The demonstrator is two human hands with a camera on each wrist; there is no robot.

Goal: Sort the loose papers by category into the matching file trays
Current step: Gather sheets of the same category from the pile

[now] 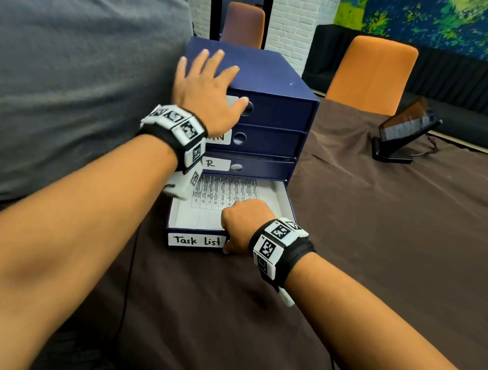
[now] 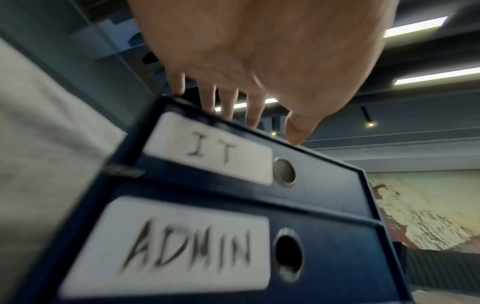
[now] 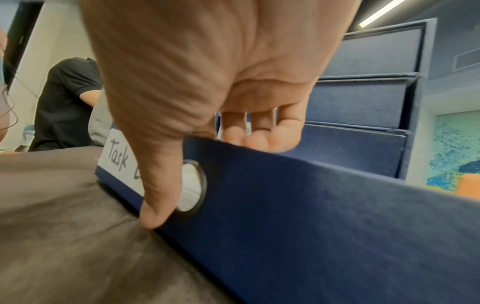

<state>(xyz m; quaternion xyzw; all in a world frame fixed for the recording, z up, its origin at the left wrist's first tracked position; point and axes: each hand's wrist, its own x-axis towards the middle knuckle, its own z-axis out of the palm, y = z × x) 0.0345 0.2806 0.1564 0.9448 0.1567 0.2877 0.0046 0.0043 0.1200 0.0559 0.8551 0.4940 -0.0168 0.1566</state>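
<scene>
At centre frame, the right hand point(image 1: 242, 226) pinches the front of the bottom tray point(image 1: 196, 240), pulled out with a printed sheet point(image 1: 223, 194) inside. Left hand point(image 1: 207, 94), fingers spread, steadies the cabinet point(image 1: 274, 78); push straight in, keeping it braced.

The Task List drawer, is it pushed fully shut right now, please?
No, the Task List drawer stands pulled out, with a printed sheet showing inside it.

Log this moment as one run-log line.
Task List drawer: open, printed sheet inside | right hand: grips drawer front | left hand: flat on cabinet
</scene>
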